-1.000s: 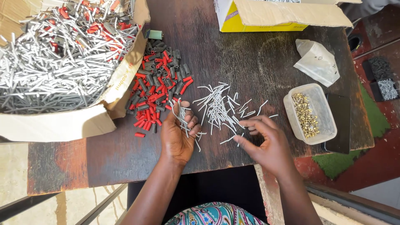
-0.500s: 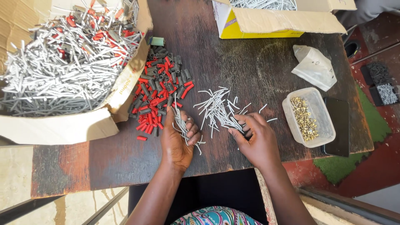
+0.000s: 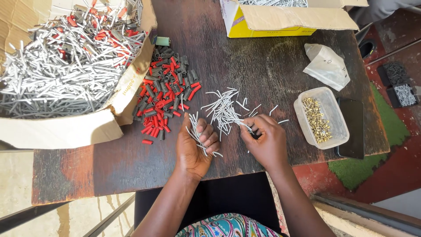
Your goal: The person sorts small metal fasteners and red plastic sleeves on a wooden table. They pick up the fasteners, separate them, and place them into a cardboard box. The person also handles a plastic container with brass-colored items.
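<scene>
My left hand (image 3: 195,147) rests on the dark wooden table (image 3: 272,66) and grips a small bundle of thin white pins (image 3: 193,129). My right hand (image 3: 263,140) lies beside it, its fingertips pinching a white pin at the near edge of a loose pile of white pins (image 3: 226,109). A heap of short red and grey sleeves (image 3: 164,98) lies just left of the pile.
A large cardboard box (image 3: 127,87) full of grey rods and red pieces fills the left. A yellow-sided box (image 3: 272,19) stands at the back. To the right sit a clear tub of brass bits (image 3: 320,116), a crumpled plastic bag (image 3: 326,66) and a dark phone (image 3: 353,127).
My right hand moved left and forward from the table's near edge to the white pin pile. My left hand has kept its bundle and barely shifted.
</scene>
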